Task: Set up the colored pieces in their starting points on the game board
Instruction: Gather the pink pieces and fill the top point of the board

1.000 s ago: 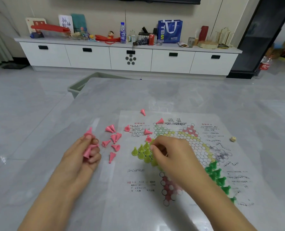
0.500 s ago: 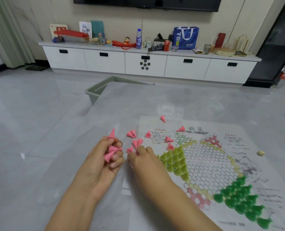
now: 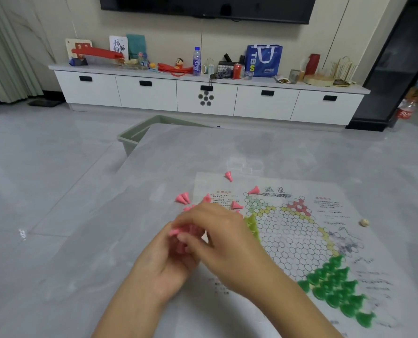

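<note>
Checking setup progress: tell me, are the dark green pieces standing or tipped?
Standing: the dark green pieces sit upright, packed in the board's near-right corner.

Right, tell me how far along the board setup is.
Done: the dark green pieces fill their corner of the game board, and the yellow-green pieces stand in theirs. In hand: the left hand grips several pink pieces, with the right hand reaching in over them. Left: the loose pink pieces lie on their sides near the board's far left edge, and the red corner is bare.
</note>
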{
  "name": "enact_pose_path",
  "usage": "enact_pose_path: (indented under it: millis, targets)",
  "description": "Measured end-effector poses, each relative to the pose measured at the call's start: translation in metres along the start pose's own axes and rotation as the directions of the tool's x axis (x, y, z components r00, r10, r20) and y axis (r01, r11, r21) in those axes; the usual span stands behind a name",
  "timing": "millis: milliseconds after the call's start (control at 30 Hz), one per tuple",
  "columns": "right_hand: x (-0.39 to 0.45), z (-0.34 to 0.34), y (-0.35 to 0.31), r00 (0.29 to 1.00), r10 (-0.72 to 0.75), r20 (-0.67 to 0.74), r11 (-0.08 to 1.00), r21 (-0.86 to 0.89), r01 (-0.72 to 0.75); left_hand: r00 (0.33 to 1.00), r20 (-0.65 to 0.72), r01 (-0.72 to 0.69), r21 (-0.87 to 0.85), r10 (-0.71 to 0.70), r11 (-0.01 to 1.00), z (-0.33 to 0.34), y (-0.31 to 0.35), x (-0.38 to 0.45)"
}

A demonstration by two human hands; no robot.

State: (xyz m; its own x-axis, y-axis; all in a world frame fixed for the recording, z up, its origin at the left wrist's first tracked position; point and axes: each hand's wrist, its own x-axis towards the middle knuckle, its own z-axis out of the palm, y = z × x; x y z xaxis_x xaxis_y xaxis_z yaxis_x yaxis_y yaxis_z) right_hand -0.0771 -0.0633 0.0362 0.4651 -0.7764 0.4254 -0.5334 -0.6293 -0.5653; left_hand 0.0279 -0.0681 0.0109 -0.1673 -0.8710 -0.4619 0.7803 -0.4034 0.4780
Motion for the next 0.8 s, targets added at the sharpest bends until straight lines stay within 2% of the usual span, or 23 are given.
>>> enact_pose_path:
  millis: [67,133,233,333,400,467,533,633,733,800]
  targets:
    - [-0.007,0.002,0.006,0.995,-0.027,0.093,0.995,-0.098,0.036,0.999,-0.017,0.044,-0.064,-0.045,0.997,0.006,-0.007,0.001]
    - [-0.011,-0.001,0.011,0.99,0.006,0.142,0.991,-0.136,0.014,0.995,-0.027,0.095,-0.065,-0.097,0.993,0.01,-0.01,0.003]
    - [-0.016,-0.013,0.014,0.99,0.045,0.136,0.993,-0.115,-0.03,0.989,-0.001,0.145,-0.056,-0.145,0.988,0.016,-0.015,0.004]
    - [-0.019,-0.028,0.018,0.983,0.176,-0.045,0.984,-0.005,-0.176,0.989,-0.005,0.145,-0.014,-0.146,0.989,0.022,-0.021,0.005]
    - [-0.021,-0.037,0.025,0.923,0.337,-0.186,0.941,0.038,-0.336,0.992,-0.024,0.123,0.086,-0.121,0.989,0.026,-0.028,0.004]
    - [-0.024,-0.043,0.032,0.846,0.49,-0.21,0.872,0.097,-0.481,0.996,-0.003,0.093,0.193,-0.095,0.977,0.028,-0.035,0.003]
    - [-0.028,-0.047,0.034,0.793,0.596,-0.125,0.796,0.219,-0.563,0.996,0.038,0.063,0.29,-0.078,0.955,0.029,-0.041,0.001]
    - [-0.033,-0.052,0.029,0.781,0.623,0.04,0.676,0.476,-0.563,0.989,0.103,0.069,0.346,-0.11,0.936,0.032,-0.045,-0.003]
    - [-0.039,-0.058,0.029,0.774,0.623,0.112,0.565,0.62,-0.544,0.98,0.122,0.117,0.286,-0.157,0.951,0.035,-0.046,-0.003]
    - [-0.043,-0.058,0.029,0.772,0.622,0.129,0.539,0.646,-0.541,0.975,0.114,0.157,0.25,-0.19,0.956,0.037,-0.048,-0.001]
